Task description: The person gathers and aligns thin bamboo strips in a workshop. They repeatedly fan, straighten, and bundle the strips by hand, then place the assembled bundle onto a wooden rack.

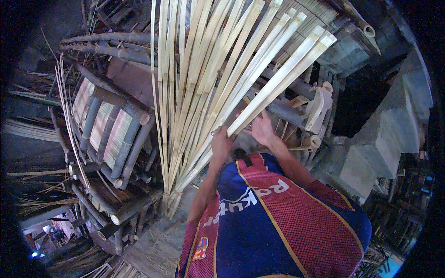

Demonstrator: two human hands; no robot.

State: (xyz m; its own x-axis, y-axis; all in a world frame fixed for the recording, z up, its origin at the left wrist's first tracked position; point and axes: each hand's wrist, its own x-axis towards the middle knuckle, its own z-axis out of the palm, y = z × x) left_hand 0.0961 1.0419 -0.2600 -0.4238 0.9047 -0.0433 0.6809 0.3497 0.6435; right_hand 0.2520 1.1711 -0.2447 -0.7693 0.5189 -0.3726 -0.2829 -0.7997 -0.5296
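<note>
A large fan of long, pale split bamboo strips point(197, 78) spreads upward in front of me, its lower ends gathered near the ground at the left. My left hand point(221, 144) is closed around the lower part of the rightmost bamboo strips point(282, 85), which slant up to the right. Just right of these strips is my right hand point(263, 130), palm showing and thumb apart, with nothing visible in the palm. Some of its fingertips are partly hidden beside the strips.
Bamboo-pole furniture with a slatted panel point(110, 132) stands at the left. Dark bamboo poles point(111, 48) lie behind the fan. Cut bamboo and wooden pieces point(319, 109) are at the right, beside concrete steps point(371, 160). Loose strips and shavings point(153, 250) cover the ground below.
</note>
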